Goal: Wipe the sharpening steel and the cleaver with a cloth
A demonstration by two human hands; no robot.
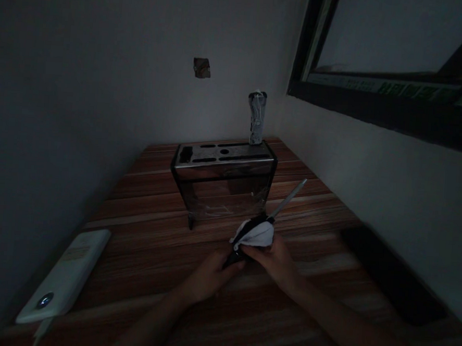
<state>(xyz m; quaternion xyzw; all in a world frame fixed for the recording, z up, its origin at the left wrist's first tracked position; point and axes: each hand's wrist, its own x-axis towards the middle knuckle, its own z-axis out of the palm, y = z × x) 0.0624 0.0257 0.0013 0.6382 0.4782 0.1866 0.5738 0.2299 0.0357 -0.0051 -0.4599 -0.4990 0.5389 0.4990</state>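
Observation:
A tool with a black handle and a slim metal shaft points up and to the right, away from me. The frame is too dark to tell its exact kind. My left hand is closed around the rear end of the handle. A white cloth is folded over the handle, and my right hand pinches it there with the thumb on top. Just beyond the tool stands a knife block with slots and a round hole in its metal top. A pale, wrapped handle rises from its back right corner.
On the left lies a white power bank with a lit display and a cable plugged in. A dark flat object rests at the right. Walls border the wood-grain table; a window frame is at upper right.

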